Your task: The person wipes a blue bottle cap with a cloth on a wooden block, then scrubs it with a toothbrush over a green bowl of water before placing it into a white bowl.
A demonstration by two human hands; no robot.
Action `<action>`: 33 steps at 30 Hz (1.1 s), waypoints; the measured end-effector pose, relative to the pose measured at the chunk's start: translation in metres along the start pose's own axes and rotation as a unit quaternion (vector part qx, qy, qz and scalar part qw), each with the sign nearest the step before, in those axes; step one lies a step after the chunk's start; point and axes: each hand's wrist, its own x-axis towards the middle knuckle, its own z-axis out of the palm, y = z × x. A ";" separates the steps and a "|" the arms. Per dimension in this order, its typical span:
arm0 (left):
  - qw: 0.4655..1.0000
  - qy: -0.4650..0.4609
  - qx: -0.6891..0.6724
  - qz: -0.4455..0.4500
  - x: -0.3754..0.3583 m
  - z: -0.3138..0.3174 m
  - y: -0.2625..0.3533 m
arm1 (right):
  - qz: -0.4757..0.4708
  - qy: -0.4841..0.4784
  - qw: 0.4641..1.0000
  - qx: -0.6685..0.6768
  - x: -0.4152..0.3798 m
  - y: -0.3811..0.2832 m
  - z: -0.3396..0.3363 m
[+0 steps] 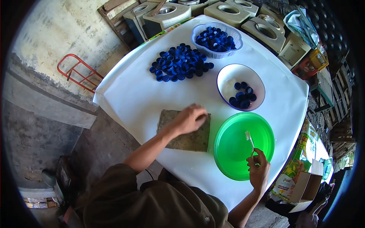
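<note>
My left hand (192, 118) is over the top edge of a flat grey-brown square slab (186, 140). Its fingers are curled and slightly blurred, so whatever they may hold cannot be made out. My right hand (259, 167) grips a toothbrush (250, 142) by its handle above the green basin (218, 152), bristle end pointing up and away from me. Just beyond the basin stands a white bowl (223, 81) with a purple rim, holding several dark blue bottle caps (245, 103).
A loose heap of blue caps (178, 62) lies on the white-covered table (133, 95). At the far end, a pale blue plastic basket (216, 54) holds more caps. Old machine casings (167, 11) line the back. A red metal frame (78, 72) leans left; an open carton (304, 186) sits right.
</note>
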 end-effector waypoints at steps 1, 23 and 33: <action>0.997 -0.044 0.057 0.027 -0.012 0.004 0.003 | -0.002 -0.005 1.000 -0.003 0.002 -0.001 0.001; 0.899 0.270 0.261 -0.226 0.098 -0.017 -0.103 | -0.015 0.009 0.997 -0.081 -0.006 0.002 0.017; 0.926 0.367 0.040 -0.076 0.071 -0.027 -0.068 | 0.007 0.031 0.994 -0.102 -0.009 -0.016 0.005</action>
